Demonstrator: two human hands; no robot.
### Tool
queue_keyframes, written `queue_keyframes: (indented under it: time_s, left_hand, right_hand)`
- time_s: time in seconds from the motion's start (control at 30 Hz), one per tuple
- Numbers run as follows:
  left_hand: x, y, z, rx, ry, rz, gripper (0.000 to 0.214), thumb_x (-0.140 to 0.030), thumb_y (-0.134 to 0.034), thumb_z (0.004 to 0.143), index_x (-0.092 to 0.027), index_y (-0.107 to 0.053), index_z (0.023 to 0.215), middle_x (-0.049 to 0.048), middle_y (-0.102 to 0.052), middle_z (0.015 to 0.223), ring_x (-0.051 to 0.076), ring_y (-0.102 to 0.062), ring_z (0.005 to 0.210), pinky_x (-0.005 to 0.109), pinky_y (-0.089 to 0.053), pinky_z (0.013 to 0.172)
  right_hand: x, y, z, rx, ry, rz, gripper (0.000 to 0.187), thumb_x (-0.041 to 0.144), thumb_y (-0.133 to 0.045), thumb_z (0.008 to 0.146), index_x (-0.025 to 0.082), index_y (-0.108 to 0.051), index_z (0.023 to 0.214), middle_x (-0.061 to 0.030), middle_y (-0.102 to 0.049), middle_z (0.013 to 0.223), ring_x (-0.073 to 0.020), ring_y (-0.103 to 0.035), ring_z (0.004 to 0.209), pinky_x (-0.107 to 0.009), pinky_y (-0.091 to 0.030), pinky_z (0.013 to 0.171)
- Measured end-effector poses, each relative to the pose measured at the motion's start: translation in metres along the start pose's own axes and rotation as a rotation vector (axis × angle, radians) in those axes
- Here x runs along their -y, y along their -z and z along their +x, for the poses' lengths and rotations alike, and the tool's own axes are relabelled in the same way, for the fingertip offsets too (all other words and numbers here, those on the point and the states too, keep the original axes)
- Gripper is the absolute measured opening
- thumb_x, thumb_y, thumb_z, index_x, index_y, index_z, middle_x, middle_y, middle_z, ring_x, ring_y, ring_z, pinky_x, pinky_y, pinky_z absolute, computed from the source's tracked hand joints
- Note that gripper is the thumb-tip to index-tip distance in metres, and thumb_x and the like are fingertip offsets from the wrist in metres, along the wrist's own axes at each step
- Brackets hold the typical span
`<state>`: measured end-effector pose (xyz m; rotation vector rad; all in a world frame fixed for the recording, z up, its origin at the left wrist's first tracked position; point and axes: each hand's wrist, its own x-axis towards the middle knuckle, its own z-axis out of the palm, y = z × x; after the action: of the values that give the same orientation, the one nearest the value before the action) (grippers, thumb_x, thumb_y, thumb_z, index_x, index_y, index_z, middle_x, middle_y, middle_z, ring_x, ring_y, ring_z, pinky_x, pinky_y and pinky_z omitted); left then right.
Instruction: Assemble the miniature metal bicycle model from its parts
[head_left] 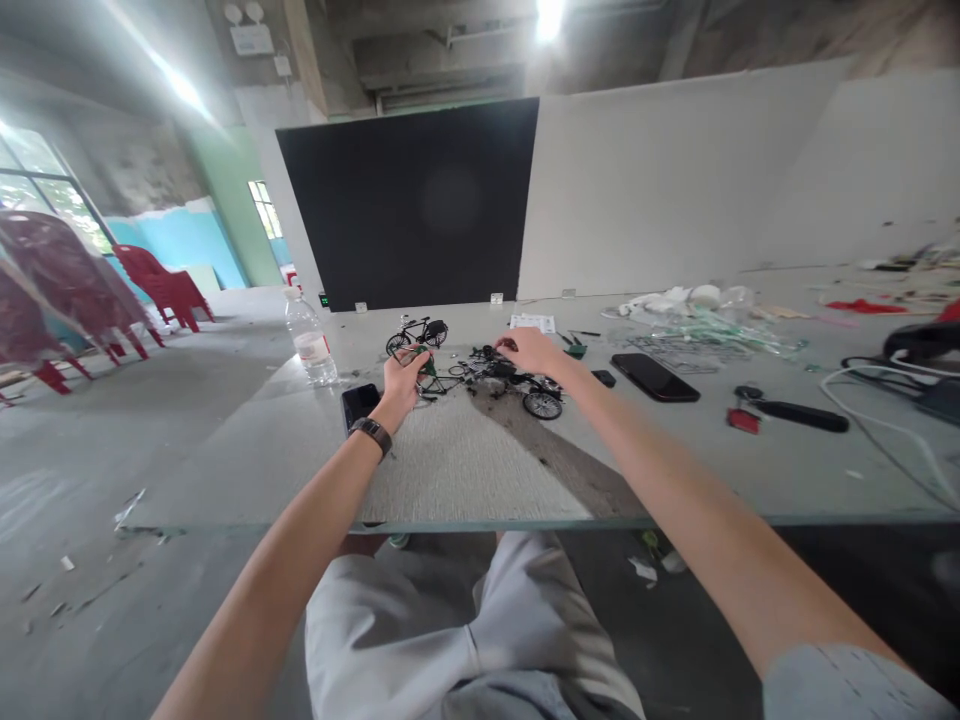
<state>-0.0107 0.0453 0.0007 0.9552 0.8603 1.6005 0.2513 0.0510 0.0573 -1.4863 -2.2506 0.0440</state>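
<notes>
My left hand [401, 378] grips a small green-and-black part [428, 367] above the glass-topped table [465, 470], and a dark watch band [371, 435] circles that wrist. My right hand [526, 350] hangs over a partly built miniature black bicycle [499, 375], with its fingertips near the dark pieces at the frame's front. I cannot tell if those fingers hold anything. A finished miniature bicycle [417, 335] stands just behind my left hand. A loose spoked wheel [542, 404] lies to the right.
A black phone [654, 377] and another phone [361, 405] flank the work. Also on the table are a water bottle [310, 340], green-handled cutters [575, 349], a paper sheet [532, 322], plastic scraps [705, 340] and a white cable [885, 420].
</notes>
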Motion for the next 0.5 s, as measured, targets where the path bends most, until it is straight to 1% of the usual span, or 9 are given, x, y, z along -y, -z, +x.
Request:
queue_keyframes:
  time_s: [0.13,0.2,0.27,0.4,0.5]
  left_hand:
    - [0.000,0.001,0.002,-0.027,0.006,0.023,0.041,-0.024,-0.084,0.067,-0.016,-0.062,0.100,0.0070,-0.074,0.088,0.015,-0.068,0.072,0.022,-0.043,0.055]
    - [0.001,0.000,0.001,-0.026,0.007,0.021,0.043,-0.026,-0.085,0.065,-0.016,-0.062,0.099,0.0059,-0.074,0.086,0.015,-0.067,0.071,0.023,-0.043,0.056]
    - [0.001,-0.001,0.000,-0.022,0.007,0.018,0.044,-0.026,-0.086,0.063,-0.016,-0.063,0.099,0.0053,-0.074,0.085,0.015,-0.067,0.070,0.023,-0.043,0.056]
    - [0.002,0.000,0.000,-0.011,0.006,0.016,0.041,-0.025,-0.084,0.065,-0.016,-0.065,0.100,0.0066,-0.075,0.089,0.015,-0.068,0.074,0.021,-0.043,0.055]
    - [0.005,0.001,0.001,-0.010,0.013,0.035,0.040,-0.025,-0.085,0.065,-0.016,-0.067,0.100,0.0087,-0.076,0.090,0.016,-0.069,0.075,0.022,-0.044,0.056]
  right_hand:
    - [-0.019,0.015,0.000,-0.036,-0.041,-0.053,0.020,0.019,-0.057,0.092,0.018,-0.075,0.101,-0.0119,-0.075,0.100,-0.0236,-0.067,0.087,-0.037,-0.050,0.082]
    - [-0.028,0.021,0.000,-0.024,-0.064,-0.072,0.019,0.018,-0.059,0.091,0.017,-0.075,0.100,-0.0118,-0.075,0.099,-0.0233,-0.067,0.086,-0.036,-0.049,0.082]
    - [-0.035,0.025,-0.001,0.014,-0.086,-0.087,0.015,0.018,-0.064,0.088,0.016,-0.076,0.097,-0.0120,-0.075,0.096,-0.0230,-0.067,0.082,-0.036,-0.050,0.081]
    - [-0.041,0.023,-0.004,0.113,-0.099,-0.104,0.010,0.019,-0.072,0.082,0.019,-0.078,0.090,-0.0101,-0.076,0.091,-0.0222,-0.068,0.078,-0.034,-0.051,0.077]
    - [-0.040,0.013,-0.008,0.126,-0.110,-0.111,0.013,0.020,-0.068,0.085,0.019,-0.078,0.095,-0.0105,-0.077,0.094,-0.0218,-0.069,0.077,-0.032,-0.052,0.071]
